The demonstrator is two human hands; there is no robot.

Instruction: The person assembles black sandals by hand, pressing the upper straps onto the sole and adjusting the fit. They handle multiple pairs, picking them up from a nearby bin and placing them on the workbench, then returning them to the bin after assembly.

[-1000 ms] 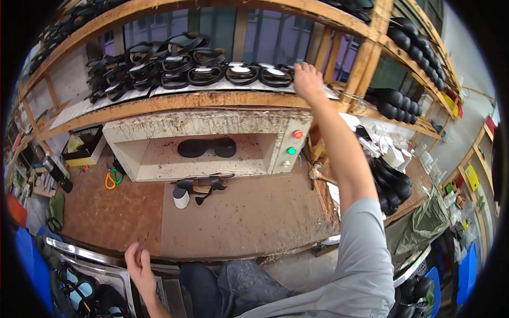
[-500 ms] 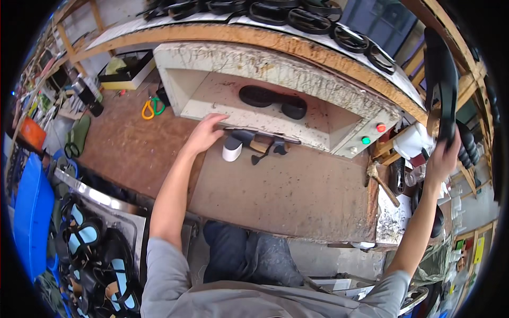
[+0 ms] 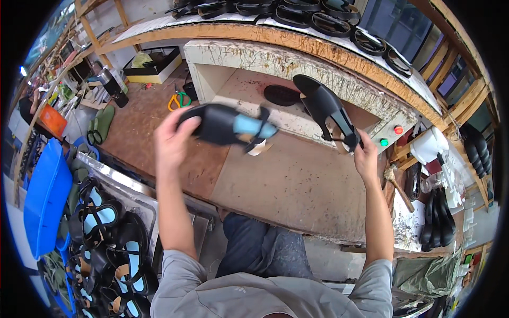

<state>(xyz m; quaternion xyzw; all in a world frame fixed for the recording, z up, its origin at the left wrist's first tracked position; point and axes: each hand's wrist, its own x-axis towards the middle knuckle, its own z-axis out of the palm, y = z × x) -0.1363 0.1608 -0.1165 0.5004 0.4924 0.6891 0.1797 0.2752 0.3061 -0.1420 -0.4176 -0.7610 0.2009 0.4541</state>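
My left hand [image 3: 172, 138] grips the toe end of a black sandal [image 3: 217, 124] with a light-blue insole, blurred by motion above the bench. Its strap end points right. My right hand [image 3: 366, 153] is closed on the heel end of another black sandal [image 3: 321, 100], lifted in front of the white box, toe up and to the left. Just behind the left sandal, a small white object [image 3: 258, 148] on the bench is partly covered. Inside the white box lies a black sole [image 3: 281, 95]; a second dark piece is mostly hidden by the right sandal.
The worn white box [image 3: 233, 55] has red and green buttons [image 3: 391, 136] on its right. Black shoes [image 3: 331, 24] line the shelf above. A hammer [image 3: 398, 188] lies at the bench's right edge, scissors [image 3: 179, 99] at the back left. Sandals [image 3: 114, 238] fill a tray at lower left.
My left hand has picked a sandal up off the bench and drawn it left. My right hand has brought its sandal from the far right toward the middle. The view has shifted slightly.
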